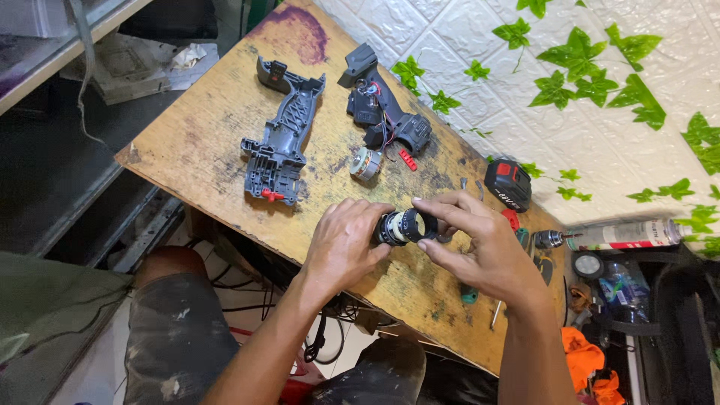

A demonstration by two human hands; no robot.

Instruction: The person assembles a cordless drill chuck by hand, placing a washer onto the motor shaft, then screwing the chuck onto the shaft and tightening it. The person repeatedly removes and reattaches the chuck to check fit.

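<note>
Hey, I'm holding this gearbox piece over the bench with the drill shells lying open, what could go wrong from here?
1. The cylindrical gearbox is held above the worn wooden board between the left hand and right hand; a slip might send it off the near edge.
2. The small motor hangs on thin wires from the open shell half; a stray sleeve might tug them.
3. The small red part lies loose and could get lost.

The head-worn camera is looking steeply down from close above onto the worn yellow wooden tabletop, facing the white leaf-patterned wall.
</note>
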